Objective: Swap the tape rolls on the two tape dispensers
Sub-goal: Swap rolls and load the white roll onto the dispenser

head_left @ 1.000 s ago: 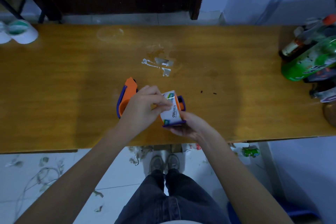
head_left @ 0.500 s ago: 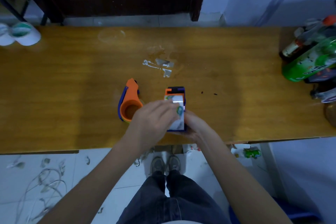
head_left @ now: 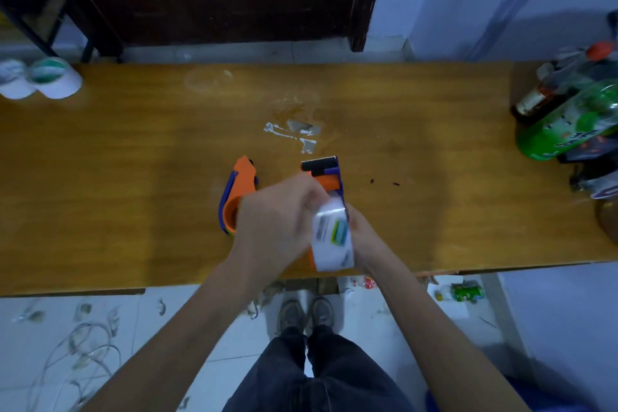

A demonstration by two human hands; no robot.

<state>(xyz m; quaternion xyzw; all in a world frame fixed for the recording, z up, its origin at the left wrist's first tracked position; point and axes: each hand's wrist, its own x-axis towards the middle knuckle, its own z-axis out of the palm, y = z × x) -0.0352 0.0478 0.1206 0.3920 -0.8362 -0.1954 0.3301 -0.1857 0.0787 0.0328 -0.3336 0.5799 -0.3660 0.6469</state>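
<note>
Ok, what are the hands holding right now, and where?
Both hold the right tape dispenser: right hand at its near end, left hand on the tape roll.

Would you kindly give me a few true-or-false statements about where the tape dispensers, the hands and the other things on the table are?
1. Both hands are at the right-hand dispenser. True.
2. The left-hand dispenser is lifted off the table. False: it lies on the table, with no hand gripping it.
3. Two white tape rolls lie at the table's far left corner. True.
4. The bottles stand at the table's left end. False: they are at the right end.
</note>
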